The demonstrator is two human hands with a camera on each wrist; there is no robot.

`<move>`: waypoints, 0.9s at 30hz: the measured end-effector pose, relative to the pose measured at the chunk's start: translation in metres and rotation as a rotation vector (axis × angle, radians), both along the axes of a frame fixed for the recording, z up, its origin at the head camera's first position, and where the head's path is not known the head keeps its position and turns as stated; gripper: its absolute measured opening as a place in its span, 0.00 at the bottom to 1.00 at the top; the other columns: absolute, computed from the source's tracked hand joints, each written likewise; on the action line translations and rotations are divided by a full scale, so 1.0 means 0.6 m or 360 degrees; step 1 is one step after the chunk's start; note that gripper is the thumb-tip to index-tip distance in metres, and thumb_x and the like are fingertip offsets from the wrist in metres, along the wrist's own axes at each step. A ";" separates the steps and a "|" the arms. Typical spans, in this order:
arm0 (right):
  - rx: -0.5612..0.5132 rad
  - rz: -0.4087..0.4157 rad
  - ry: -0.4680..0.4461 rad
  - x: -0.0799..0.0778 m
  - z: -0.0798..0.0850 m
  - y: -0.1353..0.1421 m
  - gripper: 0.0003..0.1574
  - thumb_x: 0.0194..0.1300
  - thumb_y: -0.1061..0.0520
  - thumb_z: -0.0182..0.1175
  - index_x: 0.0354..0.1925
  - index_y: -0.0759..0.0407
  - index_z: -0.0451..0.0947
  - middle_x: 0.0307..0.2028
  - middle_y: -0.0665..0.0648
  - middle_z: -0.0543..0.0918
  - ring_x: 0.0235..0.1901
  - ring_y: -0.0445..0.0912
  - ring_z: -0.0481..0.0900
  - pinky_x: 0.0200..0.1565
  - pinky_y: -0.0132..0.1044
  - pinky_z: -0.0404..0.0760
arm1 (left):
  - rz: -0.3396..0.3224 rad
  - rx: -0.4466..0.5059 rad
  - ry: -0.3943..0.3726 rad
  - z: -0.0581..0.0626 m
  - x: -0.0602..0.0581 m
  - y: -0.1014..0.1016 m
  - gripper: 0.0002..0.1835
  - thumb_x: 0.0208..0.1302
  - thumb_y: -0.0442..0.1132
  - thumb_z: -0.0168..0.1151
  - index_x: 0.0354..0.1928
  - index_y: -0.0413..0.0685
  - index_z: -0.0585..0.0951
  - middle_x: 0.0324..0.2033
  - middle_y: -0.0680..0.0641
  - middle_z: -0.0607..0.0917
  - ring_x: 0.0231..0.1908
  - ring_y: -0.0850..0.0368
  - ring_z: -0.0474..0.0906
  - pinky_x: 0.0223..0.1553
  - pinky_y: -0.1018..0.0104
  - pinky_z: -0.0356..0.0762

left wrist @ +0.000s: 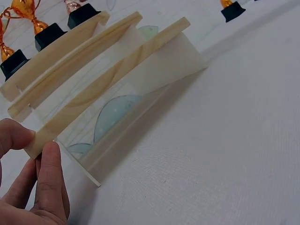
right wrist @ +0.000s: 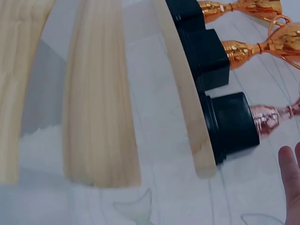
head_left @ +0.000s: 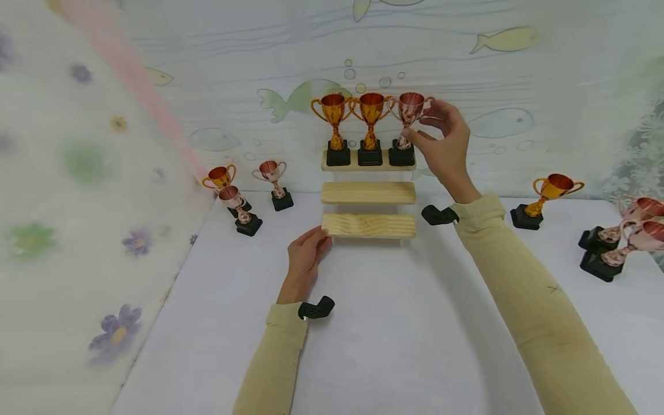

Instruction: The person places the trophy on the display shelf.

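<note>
A three-step wooden display stand (head_left: 368, 226) with clear side supports stands against the back wall. On its top step, two gold trophy cups (head_left: 372, 109) and a rose-gold trophy cup (head_left: 410, 105) stand in a row on black bases. My right hand (head_left: 447, 141) is at the rose-gold trophy, thumb across its stem and fingers curled by its right handle; the base sits at the step's right end. Low on the left, my left hand (head_left: 305, 259) pinches the left end of the bottom step (left wrist: 110, 77), thumb above and fingers beneath.
At the back left stand a gold trophy (head_left: 220, 176) and two rose-gold trophies (head_left: 270, 170). To the right are another gold trophy (head_left: 556, 185) and two tilted-looking rose-gold ones (head_left: 648, 235). A white cloth (head_left: 384, 334) covers the table; a printed curtain (head_left: 104, 230) hangs at left.
</note>
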State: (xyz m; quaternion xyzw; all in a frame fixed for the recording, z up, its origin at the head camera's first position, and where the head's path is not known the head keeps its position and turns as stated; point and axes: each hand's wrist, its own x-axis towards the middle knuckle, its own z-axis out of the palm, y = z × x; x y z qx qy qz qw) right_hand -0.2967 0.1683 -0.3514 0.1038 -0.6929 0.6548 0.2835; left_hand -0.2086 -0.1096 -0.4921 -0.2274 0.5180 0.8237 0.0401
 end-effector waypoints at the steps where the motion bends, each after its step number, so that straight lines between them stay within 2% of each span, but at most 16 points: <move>1: -0.0006 0.0001 -0.0016 -0.001 -0.005 0.006 0.38 0.54 0.67 0.75 0.63 0.63 0.74 0.51 0.53 0.79 0.54 0.54 0.79 0.55 0.39 0.86 | -0.0002 0.0001 -0.0002 0.000 -0.001 -0.002 0.20 0.66 0.30 0.66 0.59 0.33 0.80 0.50 0.39 0.83 0.42 0.58 0.84 0.48 0.70 0.86; 3: -0.0019 -0.0001 -0.0036 0.004 -0.011 0.017 0.40 0.54 0.67 0.75 0.64 0.63 0.73 0.53 0.57 0.79 0.55 0.56 0.78 0.56 0.39 0.85 | -0.0008 -0.0002 -0.0009 0.000 -0.002 -0.005 0.20 0.66 0.30 0.66 0.59 0.34 0.80 0.50 0.39 0.83 0.42 0.58 0.84 0.48 0.70 0.86; 6: 0.0018 -0.0018 -0.0036 0.030 -0.001 0.025 0.42 0.55 0.68 0.74 0.66 0.65 0.70 0.56 0.62 0.78 0.56 0.54 0.78 0.58 0.40 0.84 | -0.0007 -0.0002 -0.0027 0.002 -0.004 -0.010 0.20 0.66 0.31 0.66 0.59 0.35 0.80 0.51 0.40 0.82 0.43 0.58 0.84 0.49 0.70 0.86; 9: 0.0041 -0.0050 0.0010 0.042 0.001 0.041 0.42 0.56 0.69 0.73 0.67 0.65 0.69 0.56 0.60 0.78 0.56 0.54 0.78 0.58 0.39 0.84 | -0.0006 -0.0004 -0.0037 0.005 -0.005 -0.016 0.20 0.66 0.31 0.66 0.59 0.36 0.80 0.52 0.40 0.82 0.44 0.58 0.84 0.50 0.70 0.86; 13: 0.0039 -0.0093 0.0088 0.043 -0.008 0.073 0.41 0.56 0.70 0.72 0.67 0.63 0.71 0.54 0.55 0.80 0.54 0.53 0.79 0.59 0.36 0.83 | 0.0002 -0.0004 -0.0046 0.005 -0.007 -0.019 0.20 0.66 0.31 0.66 0.59 0.37 0.80 0.53 0.40 0.82 0.45 0.57 0.84 0.50 0.70 0.85; 16: 0.0005 -0.0112 0.0142 0.062 -0.001 0.092 0.38 0.57 0.72 0.71 0.64 0.63 0.73 0.52 0.55 0.81 0.53 0.51 0.79 0.60 0.36 0.82 | 0.0006 -0.0012 -0.0045 0.003 -0.006 -0.019 0.20 0.67 0.32 0.66 0.59 0.37 0.80 0.53 0.40 0.82 0.45 0.57 0.84 0.50 0.70 0.85; 22: 0.0007 -0.0273 0.0245 0.116 0.009 0.136 0.32 0.59 0.72 0.68 0.61 0.63 0.75 0.50 0.55 0.82 0.52 0.48 0.80 0.63 0.36 0.79 | -0.0012 0.0004 -0.0033 0.000 -0.004 -0.013 0.20 0.67 0.31 0.66 0.59 0.35 0.80 0.52 0.40 0.82 0.43 0.58 0.84 0.49 0.70 0.86; 27: -0.0016 -0.0451 0.0284 0.135 -0.012 0.198 0.28 0.60 0.73 0.65 0.59 0.64 0.77 0.48 0.54 0.82 0.53 0.49 0.79 0.61 0.36 0.78 | -0.0013 0.0014 -0.0026 -0.001 -0.002 -0.004 0.20 0.67 0.30 0.65 0.60 0.34 0.79 0.52 0.39 0.82 0.42 0.59 0.84 0.49 0.70 0.86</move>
